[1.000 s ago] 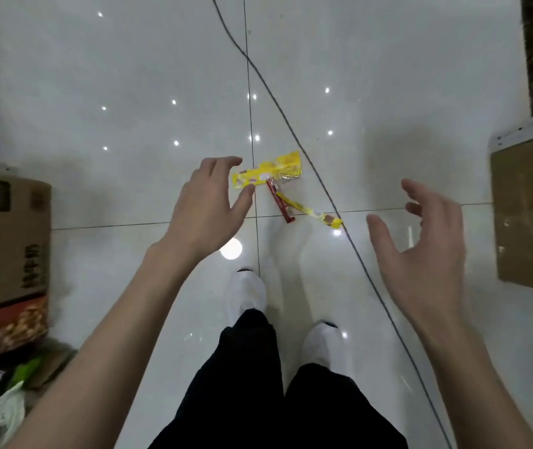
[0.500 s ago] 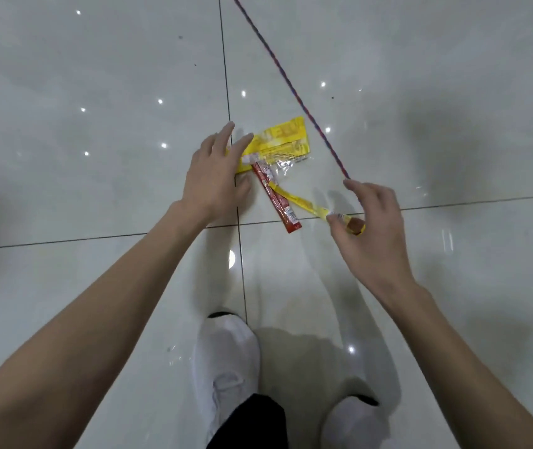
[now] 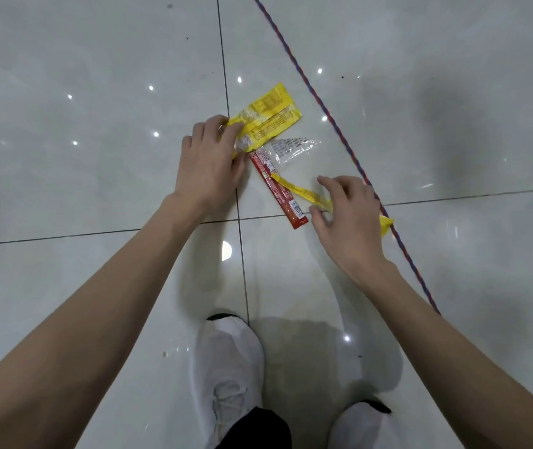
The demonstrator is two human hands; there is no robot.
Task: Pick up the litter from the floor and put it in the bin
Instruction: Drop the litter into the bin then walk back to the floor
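A yellow snack wrapper (image 3: 268, 119) lies flat on the pale tiled floor, partly over a clear plastic piece (image 3: 292, 147). A long red wrapper (image 3: 278, 191) runs down from under it. A thin yellow strip wrapper (image 3: 301, 191) crosses the red one and goes under my right hand; its far end shows at the hand's right. My left hand (image 3: 210, 163) has its fingers on the yellow snack wrapper's left end. My right hand (image 3: 346, 215) pinches the yellow strip wrapper between thumb and fingers. No bin is in view.
A red-and-blue cord (image 3: 330, 119) runs diagonally across the floor from the top middle to the right, just past my right hand. My two white shoes (image 3: 229, 374) stand on the tiles below the litter.
The view has come closer to the floor. My left hand slid onto the yellow snack wrapper's end, and my right hand's fingers have closed on the yellow strip.
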